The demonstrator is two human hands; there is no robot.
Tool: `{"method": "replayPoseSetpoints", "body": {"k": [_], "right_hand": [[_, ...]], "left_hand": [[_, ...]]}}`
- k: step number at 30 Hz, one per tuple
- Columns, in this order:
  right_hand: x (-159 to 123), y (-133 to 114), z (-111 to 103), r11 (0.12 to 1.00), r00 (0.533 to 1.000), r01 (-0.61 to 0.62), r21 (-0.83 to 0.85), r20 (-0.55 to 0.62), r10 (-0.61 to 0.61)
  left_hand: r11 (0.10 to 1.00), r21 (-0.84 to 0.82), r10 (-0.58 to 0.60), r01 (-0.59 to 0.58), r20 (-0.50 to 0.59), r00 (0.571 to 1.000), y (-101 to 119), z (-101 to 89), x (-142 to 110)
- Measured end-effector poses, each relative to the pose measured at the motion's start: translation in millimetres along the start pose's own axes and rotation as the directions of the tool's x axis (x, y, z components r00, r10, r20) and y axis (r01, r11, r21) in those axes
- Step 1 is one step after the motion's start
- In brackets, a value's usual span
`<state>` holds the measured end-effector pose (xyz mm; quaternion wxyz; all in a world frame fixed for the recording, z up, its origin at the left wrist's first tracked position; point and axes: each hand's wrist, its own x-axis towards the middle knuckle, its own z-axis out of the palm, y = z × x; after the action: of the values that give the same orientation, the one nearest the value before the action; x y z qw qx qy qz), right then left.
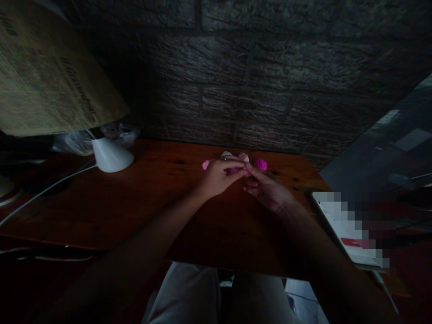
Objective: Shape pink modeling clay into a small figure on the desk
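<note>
My left hand (219,177) reaches in over the wooden table with thumb and fingers pinched together, a ring on one finger. Its fingertips meet those of my right hand (272,191), whose thumb and index finger are pinched too. Whatever lies between the fingertips is too small and dark to name. Close behind the hands sit small soft-looking lumps: a magenta lump (260,164) to the right, a pale pink lump (243,157), a whitish lump (226,154), and a pink lump (205,165) partly hidden by my left hand.
On the left of the table (151,180) stands a lamp with a white cone base (113,155) and a printed paper shade (57,76); its cable runs left. Clear plastic (77,141) lies behind it. A tablet-like device (337,225) rests at right. A brick wall (216,81) rises behind.
</note>
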<state>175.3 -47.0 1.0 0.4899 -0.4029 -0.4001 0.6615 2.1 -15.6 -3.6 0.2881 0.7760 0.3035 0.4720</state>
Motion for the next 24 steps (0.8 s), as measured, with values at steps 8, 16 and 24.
{"method": "replayPoseSetpoints", "body": {"k": [8,16,24], "right_hand": [[-1.1,-5.5,6.4,0.996,0.996,0.013,0.086,-0.093,-0.005],[1.5,-5.0,3.0,0.996,0.993,0.035,0.077,-0.116,-0.026],[-2.1,-4.8,9.1,0.998,0.983,0.061,0.019,-0.177,-0.057]], "left_hand": [[0.914,-0.377,-0.160,0.150,0.004,0.987,-0.8,-2.1,5.8],[0.838,-0.500,-0.243,0.219,0.016,0.970,2.5,-1.7,5.7],[0.764,-0.556,-0.396,0.327,-0.003,0.918,10.2,-6.6,10.0]]}}
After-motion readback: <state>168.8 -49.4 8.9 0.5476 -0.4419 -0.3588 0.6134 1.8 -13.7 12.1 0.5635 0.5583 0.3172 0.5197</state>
